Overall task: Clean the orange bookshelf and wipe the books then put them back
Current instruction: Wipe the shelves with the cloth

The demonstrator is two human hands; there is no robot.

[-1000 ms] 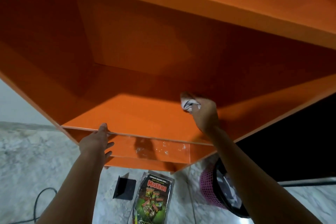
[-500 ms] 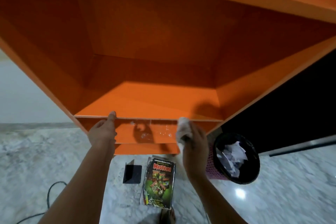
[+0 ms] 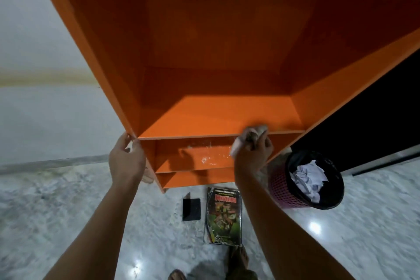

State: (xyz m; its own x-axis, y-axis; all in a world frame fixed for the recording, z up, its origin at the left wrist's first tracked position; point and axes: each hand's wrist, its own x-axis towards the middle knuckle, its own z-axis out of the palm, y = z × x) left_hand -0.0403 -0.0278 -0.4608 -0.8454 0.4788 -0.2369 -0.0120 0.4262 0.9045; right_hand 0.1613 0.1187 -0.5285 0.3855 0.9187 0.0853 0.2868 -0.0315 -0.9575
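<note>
Right hand: the right hand has its fingers curled round a crumpled pale cloth, gripping it tightly.
Cloth: pressed against the front edge of the shelf board, towards its right end; part of it hangs below the edge.
Left hand: the left hand grips the front edge of the left side panel, just where the board meets it. The thumb lies on the inner side and the fingers wrap the outer side.
Bookshelf: the orange bookshelf fills the upper view and stands on the floor; the compartment above the board holds no books.
Lower compartment: the lower compartment, under the board, shows white scuffs or smears on its back wall.
Book: one book lies flat on the marble floor, cover up, in front of the bookshelf's foot and below the right forearm. Its title reads "MISTERI".
Bookend: a black bookend sits just left of the book, apart from it.
Bin: a pink bin with a black liner stands on the floor right of the bookshelf, with crumpled white paper inside.
</note>
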